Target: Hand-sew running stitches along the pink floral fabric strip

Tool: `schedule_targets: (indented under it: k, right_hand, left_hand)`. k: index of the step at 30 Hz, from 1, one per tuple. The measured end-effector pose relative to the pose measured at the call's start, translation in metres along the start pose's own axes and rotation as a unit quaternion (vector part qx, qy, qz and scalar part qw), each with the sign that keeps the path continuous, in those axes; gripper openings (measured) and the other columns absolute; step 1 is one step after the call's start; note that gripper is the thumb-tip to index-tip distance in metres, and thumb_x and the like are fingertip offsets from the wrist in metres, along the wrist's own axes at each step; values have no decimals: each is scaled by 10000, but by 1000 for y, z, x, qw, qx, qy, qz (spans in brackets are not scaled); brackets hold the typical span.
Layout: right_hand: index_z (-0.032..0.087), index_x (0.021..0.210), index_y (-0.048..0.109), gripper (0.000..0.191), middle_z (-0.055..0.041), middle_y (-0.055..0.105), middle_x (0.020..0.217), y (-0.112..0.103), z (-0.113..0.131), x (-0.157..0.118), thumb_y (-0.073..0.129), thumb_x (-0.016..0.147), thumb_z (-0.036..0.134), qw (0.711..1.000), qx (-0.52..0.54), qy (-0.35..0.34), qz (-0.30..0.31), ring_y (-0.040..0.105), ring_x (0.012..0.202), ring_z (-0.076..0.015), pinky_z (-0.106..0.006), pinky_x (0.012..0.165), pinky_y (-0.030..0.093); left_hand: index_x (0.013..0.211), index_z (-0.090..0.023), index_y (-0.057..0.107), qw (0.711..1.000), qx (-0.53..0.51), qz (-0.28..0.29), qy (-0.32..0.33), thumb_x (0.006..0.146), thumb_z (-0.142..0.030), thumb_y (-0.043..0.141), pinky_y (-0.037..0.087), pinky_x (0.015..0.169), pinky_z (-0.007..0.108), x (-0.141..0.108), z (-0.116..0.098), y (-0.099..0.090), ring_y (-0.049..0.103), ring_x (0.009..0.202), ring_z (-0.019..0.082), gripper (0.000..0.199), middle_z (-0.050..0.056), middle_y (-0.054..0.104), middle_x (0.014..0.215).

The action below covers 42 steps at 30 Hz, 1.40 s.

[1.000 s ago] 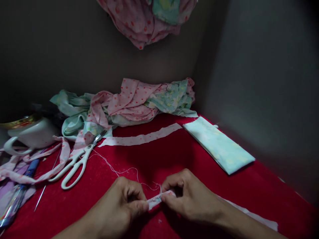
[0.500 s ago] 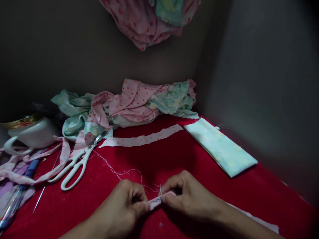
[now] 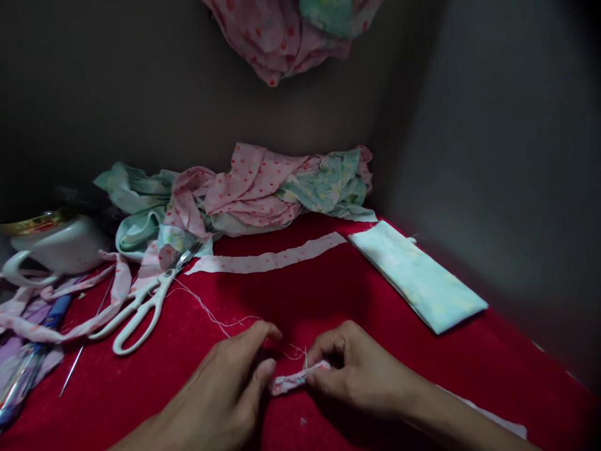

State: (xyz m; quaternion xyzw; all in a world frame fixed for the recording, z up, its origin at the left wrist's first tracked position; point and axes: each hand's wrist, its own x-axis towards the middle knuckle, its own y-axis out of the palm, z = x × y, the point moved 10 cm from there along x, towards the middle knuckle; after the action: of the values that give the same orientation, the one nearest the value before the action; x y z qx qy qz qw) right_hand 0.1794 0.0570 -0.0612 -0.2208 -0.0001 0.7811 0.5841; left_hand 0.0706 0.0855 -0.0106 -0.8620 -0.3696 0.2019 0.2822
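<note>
My right hand [image 3: 352, 369] pinches a small folded strip of pink and white fabric [image 3: 290, 382] over the red cloth. A needle [image 3: 306, 357] stands up by the right fingertips, with loose white thread [image 3: 206, 310] trailing left toward the scissors. My left hand [image 3: 230, 382] is just left of the strip, thumb and index finger apart, nothing visible between them. Its thumb tip is close to the strip's left end; whether they touch is unclear.
White-handled scissors [image 3: 141, 313], a long metal rod [image 3: 75, 369] and a white cup [image 3: 61, 244] lie left. Pink and green cloths [image 3: 258, 188] are heaped behind a pale strip [image 3: 272, 260]. Folded mint fabric [image 3: 417, 275] lies right. More cloth [image 3: 291, 37] hangs above.
My left thumb and index finger have parted and let go of the strip's left end, uncovering more of it. My right hand keeps its pinch in nearly the same place.
</note>
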Motion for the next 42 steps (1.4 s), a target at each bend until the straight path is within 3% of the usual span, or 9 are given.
schedule_targets:
  k: [2,5,9,15,21,25,42]
  right_hand:
    - [113,710,708,185,46,424,489,-1,0,0,525,693,127,1000,-2,-1,-2,324,455,-71,-201,416,231]
    - [119,711,712,183,44,433,493,-2,0,0,531,683,128,1000,-9,-2,-6,333,464,-73,-200,424,240]
    - [114,697,705,180,46,417,486,-2,-1,0,526,681,132,1000,-5,7,-7,326,467,-76,-201,426,245]
    - [113,702,702,179,43,425,496,-2,0,0,526,672,118,1000,-12,10,-8,327,469,-77,-204,423,237]
    - [112,695,698,169,49,402,485,-1,2,-3,530,676,119,1000,-12,12,-4,312,466,-75,-203,419,225]
    - [113,701,691,161,42,422,507,-1,4,-2,532,685,127,1000,-7,7,-1,332,483,-78,-201,435,243]
    - [107,705,691,147,43,422,515,0,3,-2,548,690,138,1000,4,4,0,332,487,-77,-199,435,234]
  left_hand:
    - [994,-208,527,996,-11,-50,69,855,-169,392,441,648,232,-3,-16,-11,571,682,153,198,15,628,815]
    - [802,-191,522,989,1,-38,143,864,-115,363,401,523,192,-7,-27,-5,502,539,117,187,-6,553,659]
    - [679,-157,551,974,63,-76,206,847,-87,371,374,488,202,-14,-33,-4,506,579,135,256,43,514,681]
    - [619,-138,534,974,132,-47,177,856,-80,351,368,440,206,-14,-29,10,473,484,130,306,43,506,578]
    - [603,-160,576,976,112,-66,174,869,-136,357,320,412,199,-18,-14,14,425,447,116,345,29,483,563]
    - [586,-168,575,979,124,-46,157,872,-168,344,303,411,206,-18,-4,20,422,446,117,368,28,468,546]
    - [607,-134,628,983,138,-11,125,852,-151,359,371,426,198,-12,-17,13,496,468,129,364,70,541,568]
